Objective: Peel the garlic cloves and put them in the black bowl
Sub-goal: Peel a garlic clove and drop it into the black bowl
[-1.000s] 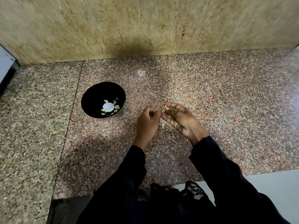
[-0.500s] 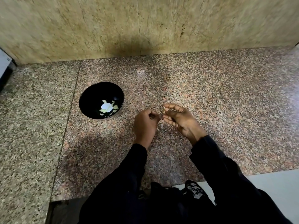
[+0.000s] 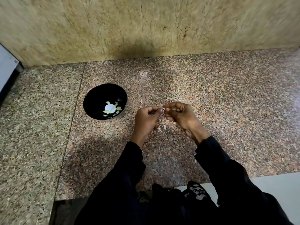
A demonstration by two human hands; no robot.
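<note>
We pinch a small pale garlic clove [image 3: 163,109] btwn left hand [image 3: 146,119] & right hand [image 3: 180,115], fingers curled; black bowl [image 3: 90,101] left, peel scraps [image 3: 160,128] below on granite counter [image 3: 227,103].

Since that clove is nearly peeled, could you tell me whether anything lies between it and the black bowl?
Nothing visible does. The clove is pinched between the left hand and right hand; only bare counter separates them from the bowl, which sits open to their left.

Black bowl [image 3: 90,101]: we note it upright on the speckled stone, holding pale peeled cloves [image 3: 117,108]. Garlic clove [image 3: 163,109]: small, whitish, pinched between our fingertips, right of the bowl.
</note>
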